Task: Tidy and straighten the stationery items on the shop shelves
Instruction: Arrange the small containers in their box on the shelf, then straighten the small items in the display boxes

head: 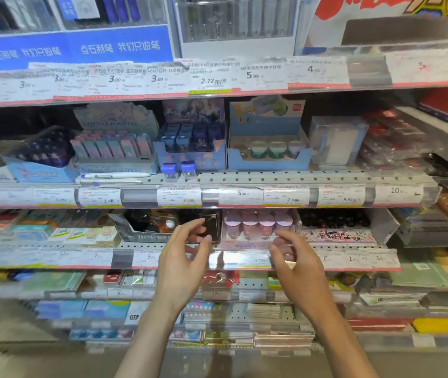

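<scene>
**Head view: hands closing on pink tray, centre frame**

Pink tray (258,227) sits on the third shelf (81,257) down, just above and between both hands, long axis left-right along the shelf edge. Left hand (184,257) empty, fingers loosely curled, nearer the dark box (163,227) left of the tray. Right hand (293,257) empty, fingers relaxed, at the tray's right front corner; looks nearer. Likely next: square the tray.

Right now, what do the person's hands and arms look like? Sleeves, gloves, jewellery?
Both forearms are bare as far as the frame shows: no sleeves, gloves or watch visible. The left hand wears nothing I can see. The right hand has what looks like a thin pale ring on one finger; blur leaves that uncertain. No markings visible.
</scene>
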Action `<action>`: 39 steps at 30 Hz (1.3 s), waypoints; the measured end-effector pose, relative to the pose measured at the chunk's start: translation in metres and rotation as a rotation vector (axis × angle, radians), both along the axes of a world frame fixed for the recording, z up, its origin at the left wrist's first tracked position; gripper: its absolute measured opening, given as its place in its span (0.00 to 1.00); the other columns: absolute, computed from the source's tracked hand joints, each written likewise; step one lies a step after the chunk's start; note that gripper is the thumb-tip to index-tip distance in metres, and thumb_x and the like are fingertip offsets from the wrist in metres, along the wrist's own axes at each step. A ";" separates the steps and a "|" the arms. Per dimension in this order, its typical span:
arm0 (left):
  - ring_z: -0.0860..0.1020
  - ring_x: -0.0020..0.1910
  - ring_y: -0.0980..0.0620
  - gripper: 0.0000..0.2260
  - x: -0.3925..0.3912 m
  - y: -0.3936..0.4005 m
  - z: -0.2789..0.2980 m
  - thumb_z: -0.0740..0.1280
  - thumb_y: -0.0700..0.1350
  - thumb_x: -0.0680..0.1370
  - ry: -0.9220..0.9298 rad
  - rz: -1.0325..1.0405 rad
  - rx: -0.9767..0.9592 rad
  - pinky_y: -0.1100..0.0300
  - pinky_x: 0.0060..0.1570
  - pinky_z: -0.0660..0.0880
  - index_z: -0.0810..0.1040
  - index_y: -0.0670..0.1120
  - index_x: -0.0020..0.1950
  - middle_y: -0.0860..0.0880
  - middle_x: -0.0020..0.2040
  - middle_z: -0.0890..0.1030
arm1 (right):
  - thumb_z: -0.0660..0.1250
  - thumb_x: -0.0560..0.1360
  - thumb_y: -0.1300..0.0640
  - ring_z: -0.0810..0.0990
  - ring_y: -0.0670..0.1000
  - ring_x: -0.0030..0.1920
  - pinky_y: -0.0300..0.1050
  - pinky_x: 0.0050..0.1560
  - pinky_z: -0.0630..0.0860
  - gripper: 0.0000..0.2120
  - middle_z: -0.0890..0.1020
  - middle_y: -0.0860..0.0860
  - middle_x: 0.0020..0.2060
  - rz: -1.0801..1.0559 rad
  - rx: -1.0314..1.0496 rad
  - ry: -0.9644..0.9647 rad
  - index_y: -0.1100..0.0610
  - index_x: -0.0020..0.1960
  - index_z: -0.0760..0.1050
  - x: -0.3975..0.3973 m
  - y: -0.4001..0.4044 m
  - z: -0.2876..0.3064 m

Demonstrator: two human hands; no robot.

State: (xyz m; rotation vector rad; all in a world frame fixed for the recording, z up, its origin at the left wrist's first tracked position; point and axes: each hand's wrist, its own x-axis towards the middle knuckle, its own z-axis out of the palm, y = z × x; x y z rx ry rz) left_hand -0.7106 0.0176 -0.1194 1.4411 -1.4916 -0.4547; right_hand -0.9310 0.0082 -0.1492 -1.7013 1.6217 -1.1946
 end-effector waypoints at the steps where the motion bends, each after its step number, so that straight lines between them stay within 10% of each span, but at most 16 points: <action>1: 0.77 0.54 0.62 0.14 0.005 0.001 -0.003 0.68 0.45 0.79 0.025 -0.003 0.023 0.74 0.46 0.72 0.76 0.54 0.64 0.58 0.55 0.79 | 0.66 0.79 0.52 0.79 0.41 0.49 0.37 0.50 0.77 0.13 0.79 0.42 0.52 0.001 -0.003 -0.003 0.45 0.63 0.74 0.004 0.002 0.000; 5: 0.79 0.50 0.59 0.13 0.029 0.001 -0.012 0.67 0.47 0.79 0.085 -0.064 0.067 0.68 0.43 0.76 0.75 0.57 0.63 0.57 0.54 0.80 | 0.66 0.79 0.54 0.78 0.40 0.49 0.30 0.47 0.74 0.12 0.80 0.42 0.51 -0.038 -0.005 0.007 0.46 0.63 0.75 0.026 0.008 0.002; 11: 0.80 0.45 0.58 0.12 0.092 -0.002 -0.006 0.68 0.46 0.79 0.145 -0.158 0.078 0.69 0.42 0.75 0.77 0.58 0.60 0.57 0.51 0.81 | 0.66 0.79 0.51 0.76 0.40 0.58 0.46 0.59 0.75 0.14 0.77 0.34 0.54 -0.115 0.000 0.064 0.41 0.63 0.73 0.086 0.018 0.014; 21: 0.77 0.51 0.60 0.12 0.193 -0.022 0.040 0.67 0.47 0.79 0.041 -0.224 -0.067 0.69 0.46 0.74 0.75 0.61 0.59 0.61 0.52 0.79 | 0.67 0.78 0.55 0.77 0.39 0.52 0.23 0.52 0.67 0.12 0.80 0.44 0.53 -0.198 -0.238 0.206 0.52 0.62 0.77 0.181 -0.006 0.068; 25: 0.77 0.52 0.62 0.11 0.202 -0.033 0.058 0.65 0.49 0.80 -0.093 -0.216 -0.170 0.66 0.49 0.73 0.75 0.57 0.62 0.62 0.52 0.77 | 0.67 0.79 0.54 0.79 0.41 0.49 0.38 0.51 0.73 0.11 0.79 0.42 0.50 -0.196 -0.333 0.256 0.50 0.61 0.77 0.194 -0.019 0.090; 39: 0.72 0.53 0.55 0.08 0.172 -0.091 0.075 0.70 0.51 0.77 -0.472 -0.172 -0.335 0.55 0.53 0.72 0.81 0.50 0.54 0.57 0.49 0.77 | 0.65 0.78 0.48 0.80 0.52 0.53 0.45 0.51 0.73 0.16 0.83 0.51 0.51 -0.104 -0.182 0.637 0.51 0.64 0.78 0.164 -0.090 0.145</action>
